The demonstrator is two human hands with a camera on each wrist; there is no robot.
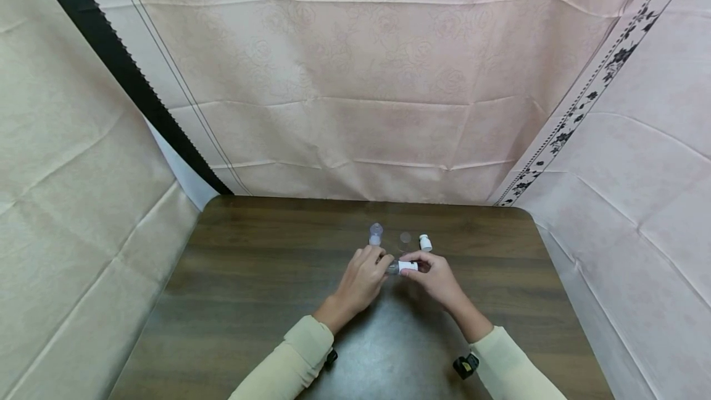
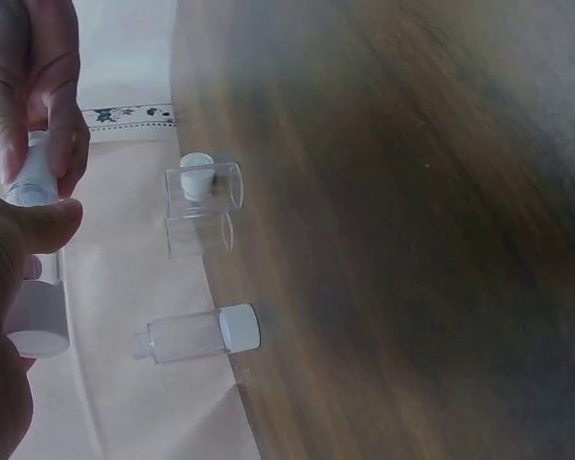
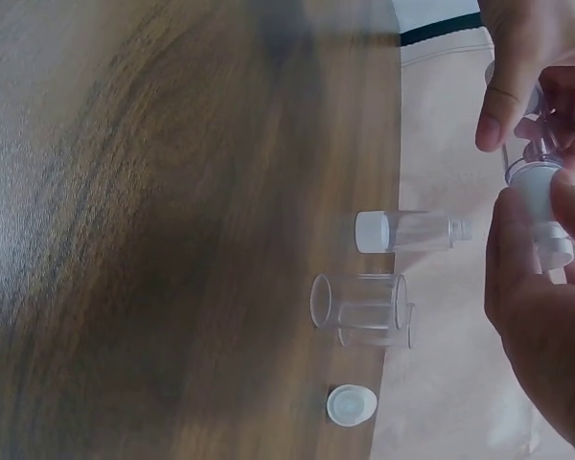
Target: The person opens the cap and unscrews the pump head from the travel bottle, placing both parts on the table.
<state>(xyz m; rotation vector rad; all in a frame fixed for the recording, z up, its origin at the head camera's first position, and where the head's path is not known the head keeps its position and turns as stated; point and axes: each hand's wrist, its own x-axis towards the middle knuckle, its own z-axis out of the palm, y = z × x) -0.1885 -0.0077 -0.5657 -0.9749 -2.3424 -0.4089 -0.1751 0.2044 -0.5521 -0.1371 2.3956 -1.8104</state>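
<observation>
Both hands hold a clear bottle with a white pump top, low over the table. My left hand (image 1: 363, 278) grips the clear bottle body (image 1: 393, 268), whose white base (image 2: 36, 326) shows below the thumb in the left wrist view. My right hand (image 1: 436, 278) pinches the white pump top (image 3: 535, 190) between thumb and fingers; its nozzle (image 3: 554, 247) points out past the thumb. Fingers cover much of the bottle. Just beyond the left hand, a second clear bottle (image 3: 426, 231) with a white base (image 3: 372, 232) stands upright.
Behind the hands stand a clear open cylinder (image 3: 359, 302) and a small white cap-like piece (image 1: 425, 242). Another clear outline overlaps the cylinder; I cannot tell whether it is separate. The wooden table (image 1: 250, 301) ends at a hanging cloth (image 1: 344, 110).
</observation>
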